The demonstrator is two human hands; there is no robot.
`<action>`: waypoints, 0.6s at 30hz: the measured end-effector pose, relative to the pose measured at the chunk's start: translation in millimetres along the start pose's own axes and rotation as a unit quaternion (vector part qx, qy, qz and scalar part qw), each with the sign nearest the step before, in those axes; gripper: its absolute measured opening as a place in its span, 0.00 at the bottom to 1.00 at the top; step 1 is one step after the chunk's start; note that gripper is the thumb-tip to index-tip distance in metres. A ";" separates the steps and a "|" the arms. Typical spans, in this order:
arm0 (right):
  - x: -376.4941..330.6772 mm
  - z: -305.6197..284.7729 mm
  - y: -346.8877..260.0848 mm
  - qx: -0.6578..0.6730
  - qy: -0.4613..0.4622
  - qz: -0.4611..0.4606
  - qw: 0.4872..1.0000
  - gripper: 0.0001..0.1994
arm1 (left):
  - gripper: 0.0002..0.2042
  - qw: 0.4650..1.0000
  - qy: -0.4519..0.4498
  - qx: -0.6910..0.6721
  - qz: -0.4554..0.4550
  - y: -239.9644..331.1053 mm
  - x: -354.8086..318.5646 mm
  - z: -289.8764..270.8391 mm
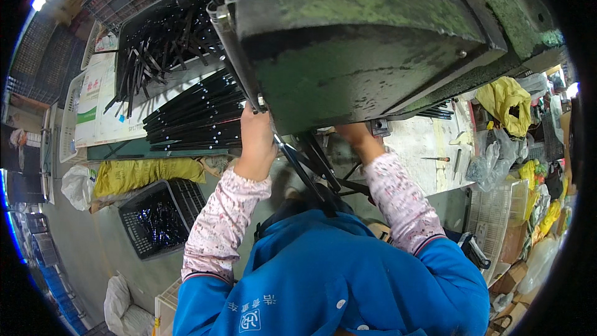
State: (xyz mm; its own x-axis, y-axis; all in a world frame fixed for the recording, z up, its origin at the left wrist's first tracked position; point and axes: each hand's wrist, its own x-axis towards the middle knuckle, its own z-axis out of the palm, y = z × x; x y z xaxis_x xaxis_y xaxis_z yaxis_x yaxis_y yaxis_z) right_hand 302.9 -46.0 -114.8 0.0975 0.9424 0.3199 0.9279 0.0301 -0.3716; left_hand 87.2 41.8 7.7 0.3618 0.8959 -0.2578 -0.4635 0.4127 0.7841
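Observation:
My left hand (255,140) reaches up under the front edge of a big green, worn metal machine housing (360,43), its fingers at a metal lever or rod (233,50) by the housing's left edge. My right hand (357,137) goes under the housing; its fingers are hidden. Long black metal strips (199,115) lie stacked on the table just left of my left hand. More black strips (311,162) slant down below the machine between my forearms.
A black crate (158,37) of loose black strips stands at the back left. Another black basket (158,218) sits on the floor at left, beside yellow sacking (146,174). Yellow bags (507,102), a white basket (494,211) and clutter fill the right side.

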 end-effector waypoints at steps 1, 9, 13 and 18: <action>5.7 -27.7 -19.8 0.021 -0.048 0.015 0.999 0.17 | 0.10 0.999 0.030 0.037 0.013 1.2 -1.9 -3.6; 17.7 -84.5 -105.3 0.312 0.015 0.024 0.950 0.20 | 0.13 0.997 -0.052 -0.015 0.046 8.2 -29.2 -23.8; 2.3 -79.5 -94.0 0.225 -0.031 0.027 0.974 0.23 | 0.12 0.999 -0.047 0.014 0.014 1.4 -28.6 -36.7; -1.5 -108.1 -124.4 0.127 -0.040 0.036 0.991 0.22 | 0.12 0.998 -0.043 0.036 0.025 5.0 -43.8 -27.8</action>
State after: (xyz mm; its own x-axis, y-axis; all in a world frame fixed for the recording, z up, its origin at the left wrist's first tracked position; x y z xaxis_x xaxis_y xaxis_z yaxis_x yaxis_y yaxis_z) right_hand 226.2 -87.2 25.2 0.1215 0.9682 0.2187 0.7987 0.0354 -0.6007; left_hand 46.5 9.2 7.2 0.4095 0.8965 -0.1690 -0.4248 0.3513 0.8343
